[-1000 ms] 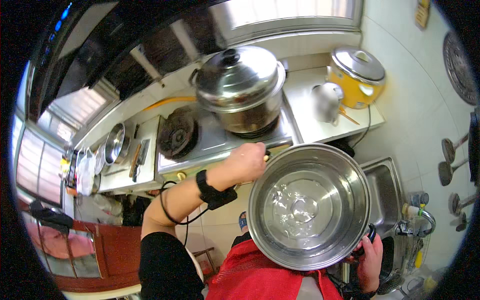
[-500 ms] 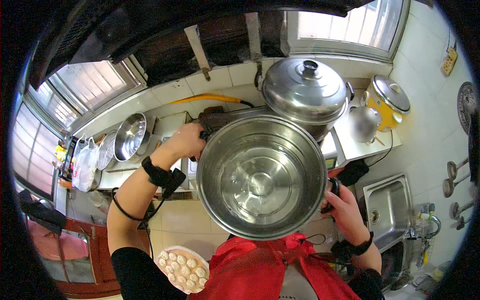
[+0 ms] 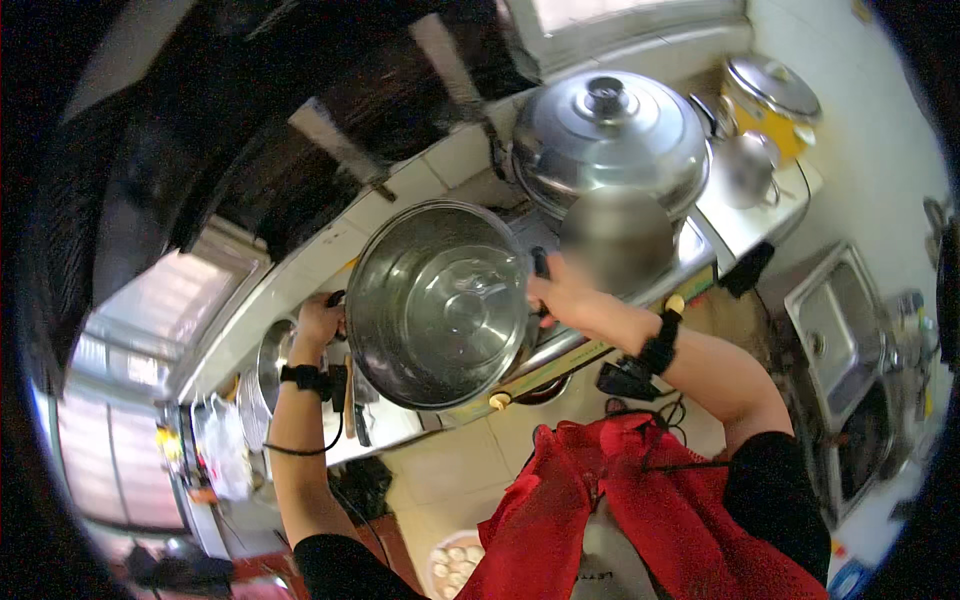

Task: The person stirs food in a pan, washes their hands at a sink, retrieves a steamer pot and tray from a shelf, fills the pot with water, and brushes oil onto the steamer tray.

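Both my hands hold a large, wide stainless steel pot (image 3: 385,350) with dark side handles. What looks like shallow clear water shines on its bottom. My left hand (image 3: 320,320) is closed round the handle at the pot's left. On the other side, my right hand (image 3: 565,290) grips the right handle. The pot is over the left part of the stove (image 3: 560,350), tilted somewhat; whether its base touches the burner is hidden. Just beyond my right hand stands a big lidded steel pot (image 3: 610,150) with a domed lid.
A yellow pot (image 3: 775,115) with a steel lid and a small steel pot (image 3: 748,170) stand at the back right. The sink (image 3: 835,310) is to the right. White dough pieces (image 3: 460,565) lie on a round tray low down. The dark range hood (image 3: 330,100) hangs overhead.
My hands have carried the steel pot from in front of my body leftward and forward over the stove. My view has turned, so the sink and the tray of dough appear shifted.
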Demonstrator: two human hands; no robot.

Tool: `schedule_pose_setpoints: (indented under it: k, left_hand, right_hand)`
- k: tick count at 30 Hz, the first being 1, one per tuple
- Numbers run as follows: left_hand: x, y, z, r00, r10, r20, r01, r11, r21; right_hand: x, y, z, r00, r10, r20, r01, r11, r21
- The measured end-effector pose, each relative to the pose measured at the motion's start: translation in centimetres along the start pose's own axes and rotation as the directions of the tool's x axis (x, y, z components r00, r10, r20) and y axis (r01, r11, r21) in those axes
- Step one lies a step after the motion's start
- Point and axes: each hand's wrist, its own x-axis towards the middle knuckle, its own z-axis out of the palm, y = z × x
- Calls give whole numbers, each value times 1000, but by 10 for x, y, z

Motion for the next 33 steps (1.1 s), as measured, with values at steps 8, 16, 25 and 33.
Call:
schedule_pose_setpoints:
  k: [8, 16, 25, 33]
  left_hand:
    - [78, -27, 5, 993, -23, 118, 42, 987, -158]
    - [111, -56, -4, 988, 36, 153, -21, 995, -95]
    - [120, -70, -4, 970, 44, 240, 16, 971, -239]
    - [110, -79, -12, 944, 38, 328, 76, 942, -327]
  right_hand:
    - [43, 1, 29, 979, -24, -200, 4, 995, -101]
    - [45, -3, 66, 953, -16, -304, -49, 978, -204]
    - [46, 15, 83, 854, -161, -495, 29, 964, -263]
    - [48, 7, 88, 783, -331, -528, 125, 914, -387]
